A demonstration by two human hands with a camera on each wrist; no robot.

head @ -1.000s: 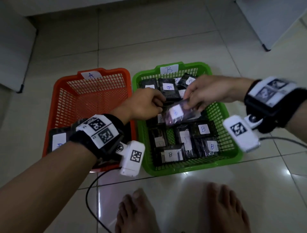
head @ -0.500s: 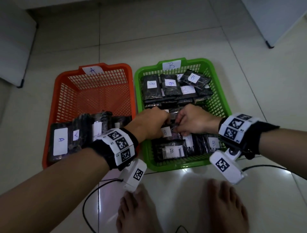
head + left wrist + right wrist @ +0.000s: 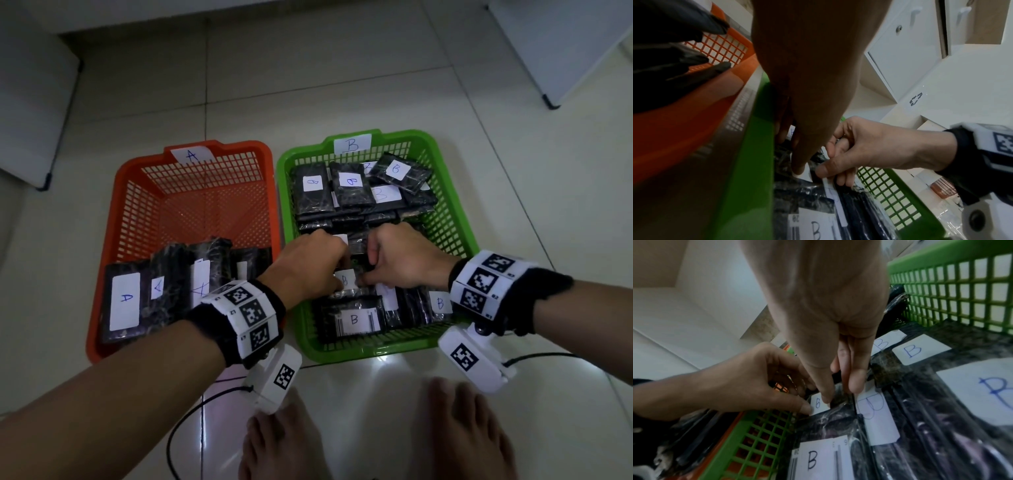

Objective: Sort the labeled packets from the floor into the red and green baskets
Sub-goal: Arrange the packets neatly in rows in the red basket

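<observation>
The green basket (image 3: 376, 351) tagged B holds several dark wrapped packets with white B labels. To its left, the red basket (image 3: 239, 145) tagged A has a few A packets (image 3: 125, 301) stacked at its near end. Both hands are down in the near middle of the green basket. My left hand (image 3: 315, 260) and my right hand (image 3: 400, 260) pinch one dark B packet (image 3: 344, 279) from either side. In the right wrist view the right hand (image 3: 838, 369) has its thumb on that packet (image 3: 838, 412). In the left wrist view my left hand (image 3: 797, 146) curls over it.
Pale tiled floor surrounds the baskets. My bare feet (image 3: 284, 442) stand just in front of them, with a black cable (image 3: 191, 411) trailing on the floor. White furniture stands at the far left (image 3: 30, 102) and far right (image 3: 565, 44).
One second ago both hands held the B packet above the green basket. They have lowered it among the packets in the basket's near middle and have barely moved over the last half second.
</observation>
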